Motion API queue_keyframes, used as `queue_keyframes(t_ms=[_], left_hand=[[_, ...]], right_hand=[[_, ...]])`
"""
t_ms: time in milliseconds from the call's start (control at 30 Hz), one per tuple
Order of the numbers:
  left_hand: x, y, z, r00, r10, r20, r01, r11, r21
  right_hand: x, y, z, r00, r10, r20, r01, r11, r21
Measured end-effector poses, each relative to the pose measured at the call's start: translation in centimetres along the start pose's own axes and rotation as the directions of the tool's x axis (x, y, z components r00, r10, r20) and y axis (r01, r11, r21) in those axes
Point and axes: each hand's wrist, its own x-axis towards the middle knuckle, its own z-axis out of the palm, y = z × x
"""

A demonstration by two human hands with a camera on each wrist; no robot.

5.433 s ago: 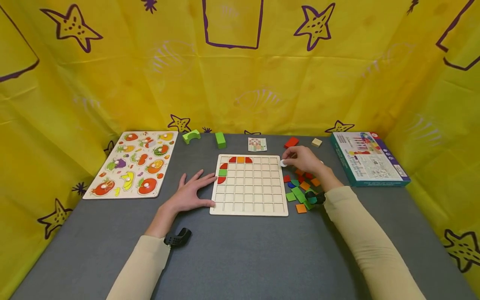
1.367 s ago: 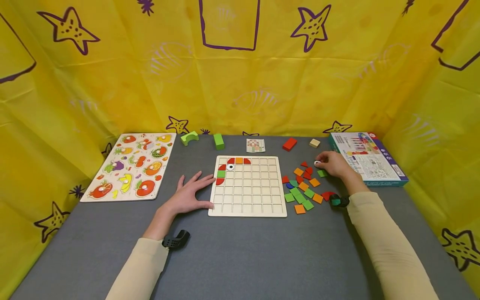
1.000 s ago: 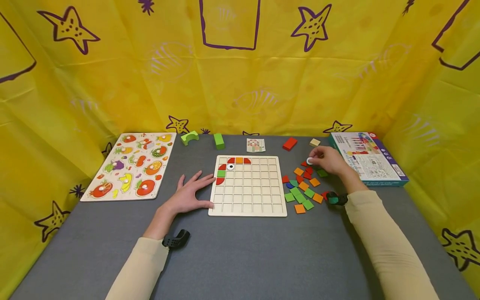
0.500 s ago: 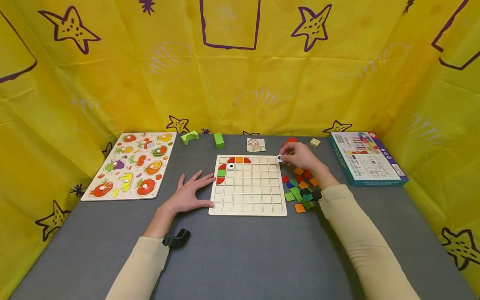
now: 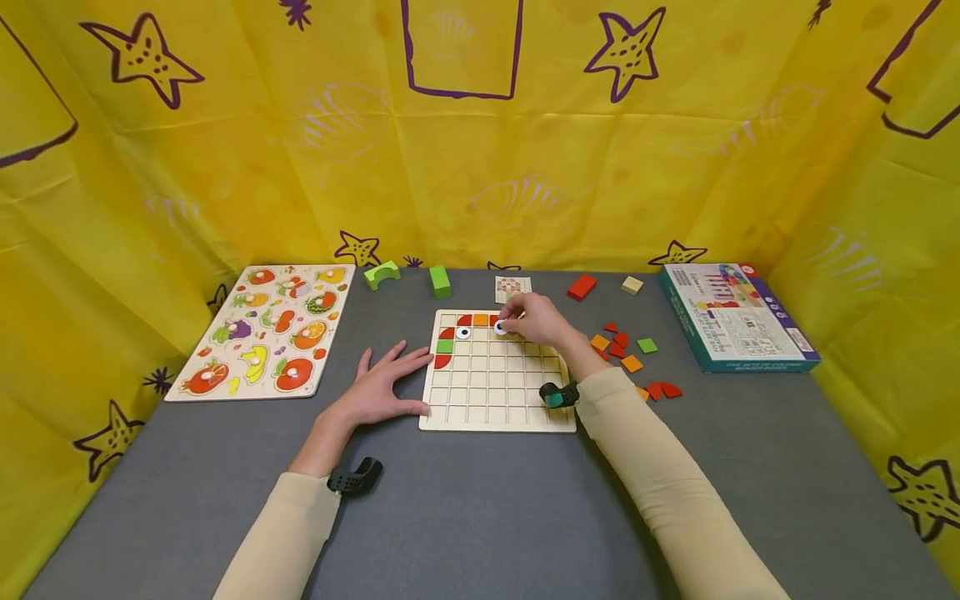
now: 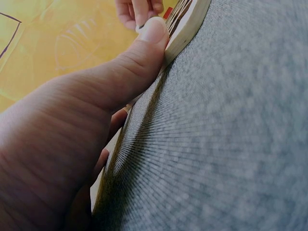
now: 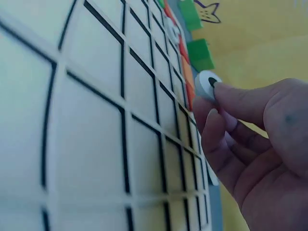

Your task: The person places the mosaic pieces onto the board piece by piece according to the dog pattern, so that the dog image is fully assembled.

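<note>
A pale wooden grid board (image 5: 495,400) lies on the grey table. Red, orange and green tiles and one white eye disc (image 5: 462,332) fill its top-left cells. My right hand (image 5: 534,321) pinches a second white eye disc (image 5: 500,327) (image 7: 207,84) just over the board's upper rows, right of the first. My left hand (image 5: 378,387) rests flat on the table, fingers straight, its thumb (image 6: 144,43) against the board's left edge (image 6: 185,29).
Loose coloured tiles (image 5: 626,354) lie right of the board. A teal game box (image 5: 735,315) sits at the far right and a fruit puzzle board (image 5: 266,325) at the left. Green blocks (image 5: 440,281), a pattern card (image 5: 513,288), a red block (image 5: 581,287) and a tan cube (image 5: 632,285) line the back.
My right hand picked a white eye disc from the tile pile and carried it left over the board's top rows. The left hand has stayed put.
</note>
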Motion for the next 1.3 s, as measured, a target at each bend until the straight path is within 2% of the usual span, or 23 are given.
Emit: queue_keyframes(t_ms=[167, 433, 900, 1067, 1300], left_hand=[[0.0, 0.0, 0.0, 1.000, -0.002, -0.001, 0.002, 1.000, -0.007], [-0.1, 0.1, -0.2, 1.000, -0.010, 0.013, 0.010, 1.000, -0.006], [0.0, 0.1, -0.1, 1.000, -0.015, 0.018, 0.015, 1.000, -0.005], [0.1, 0.1, -0.1, 1.000, -0.016, 0.019, 0.016, 1.000, -0.008], [0.1, 0.1, 0.0, 1.000, -0.014, 0.017, 0.014, 1.000, -0.009]], right_hand=[[0.6, -0.3, 1.1, 1.000, 0.015, -0.020, -0.017, 0.995, -0.096], [0.8, -0.5, 1.7, 1.000, 0.018, -0.001, -0.018, 0.988, -0.156], [0.5, -0.5, 1.5, 1.000, 0.016, 0.005, -0.015, 0.986, -0.166], [-0.1, -0.1, 0.0, 0.999, 0.023, -0.029, -0.026, 0.993, -0.117], [-1.5, 2.2, -4.2, 0.996, 0.037, -0.085, -0.044, 0.995, -0.088]])
